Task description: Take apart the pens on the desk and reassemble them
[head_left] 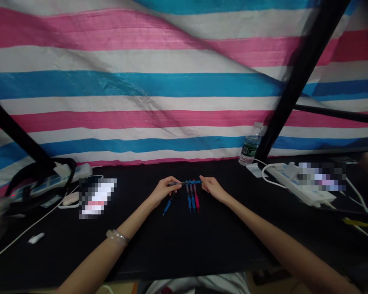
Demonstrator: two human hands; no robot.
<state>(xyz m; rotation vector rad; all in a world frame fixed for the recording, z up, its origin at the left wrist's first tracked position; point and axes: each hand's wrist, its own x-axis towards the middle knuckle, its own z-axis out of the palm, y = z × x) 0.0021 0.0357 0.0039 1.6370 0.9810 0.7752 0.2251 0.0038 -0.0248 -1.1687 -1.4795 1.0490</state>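
- Bare forearms (110, 241) reach over a black tabletop (178, 253)
- Left hand (164, 190) and right hand (213, 188) pinch opposite ends of what seems a blue pen (190, 182)
- Three pens (192, 198) lie just below it

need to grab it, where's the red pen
In the head view, the red pen lies on the black table, right of two blue pens, just below and left of the right hand.

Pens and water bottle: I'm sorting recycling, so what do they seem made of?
The pens look like glossy plastic, from their shiny blue and pink barrels. The water bottle looks like thin clear plastic, judging by its see-through walls. Small metal parts cannot be ruled out at this size.
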